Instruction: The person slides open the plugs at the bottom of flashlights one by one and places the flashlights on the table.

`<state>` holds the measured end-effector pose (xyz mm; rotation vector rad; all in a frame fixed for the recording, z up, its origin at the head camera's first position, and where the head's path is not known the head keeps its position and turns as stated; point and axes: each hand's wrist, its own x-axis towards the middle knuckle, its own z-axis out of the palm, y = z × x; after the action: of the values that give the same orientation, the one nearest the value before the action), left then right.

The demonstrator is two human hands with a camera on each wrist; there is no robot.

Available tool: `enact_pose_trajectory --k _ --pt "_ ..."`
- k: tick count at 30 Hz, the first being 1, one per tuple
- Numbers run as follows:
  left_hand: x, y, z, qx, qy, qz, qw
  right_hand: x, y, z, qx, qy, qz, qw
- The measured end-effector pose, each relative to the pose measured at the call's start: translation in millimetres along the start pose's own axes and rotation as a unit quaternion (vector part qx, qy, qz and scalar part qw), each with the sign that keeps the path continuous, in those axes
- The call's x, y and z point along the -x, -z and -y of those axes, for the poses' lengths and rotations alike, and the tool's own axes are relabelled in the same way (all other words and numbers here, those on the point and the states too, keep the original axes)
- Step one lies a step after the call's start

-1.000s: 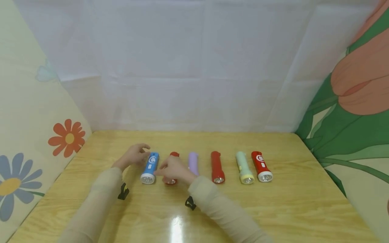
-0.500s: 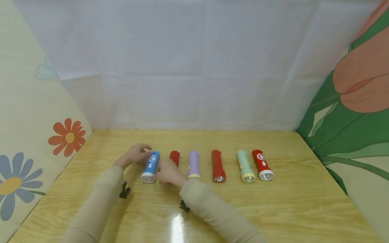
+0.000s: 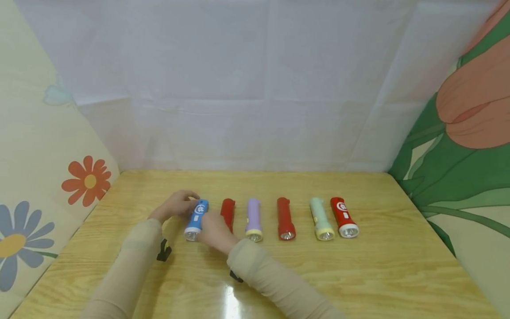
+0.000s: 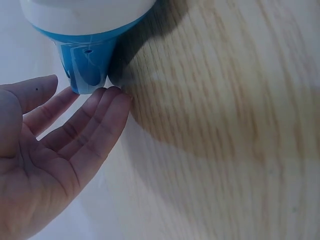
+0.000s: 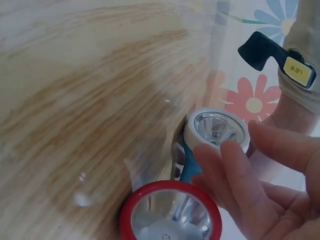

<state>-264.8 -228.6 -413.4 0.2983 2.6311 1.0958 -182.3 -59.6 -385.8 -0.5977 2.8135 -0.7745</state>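
A blue flashlight [image 3: 198, 210] with a white head lies at the left end of a row, lens toward me. My left hand [image 3: 178, 204] is at its left side; in the left wrist view the loosely bent fingers [image 4: 92, 120] reach the blue tail end. From the right, my right hand [image 3: 216, 230] overlaps the blue flashlight's head. The right wrist view shows its thumb and fingers spread apart beside the white-rimmed lens [image 5: 217, 129]. Just right of it lies a red flashlight [image 3: 227, 212], its lens end hidden behind the right hand in the head view.
Further right in the row lie a purple flashlight [image 3: 253, 217], another red one [image 3: 284, 217], a mint green one [image 3: 319, 217] and a red flashlight with a white head [image 3: 343, 217]. A white cloth [image 3: 255, 88] hangs behind the wooden table [image 3: 358, 274].
My right hand has moved left, from over the red flashlight to the blue flashlight's head. The purple flashlight's lens end has come into view. The left hand has hardly moved.
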Motion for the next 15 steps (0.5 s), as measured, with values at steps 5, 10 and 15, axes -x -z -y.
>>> enact_pose_trajectory --k 5,10,15 --pt "1.5 1.0 -1.3 0.001 -0.001 0.005 1.0000 0.5 -2.4 3.3 0.039 0.011 -0.010 0.999" --pt "2.7 2.5 -2.1 0.006 0.004 0.010 0.9999 0.0 -4.3 5.1 0.063 0.018 -0.011 0.998" --pt "0.8 2.0 -1.8 0.005 0.000 0.006 1.0000 -1.4 -6.7 4.5 0.068 0.004 -0.013 0.998"
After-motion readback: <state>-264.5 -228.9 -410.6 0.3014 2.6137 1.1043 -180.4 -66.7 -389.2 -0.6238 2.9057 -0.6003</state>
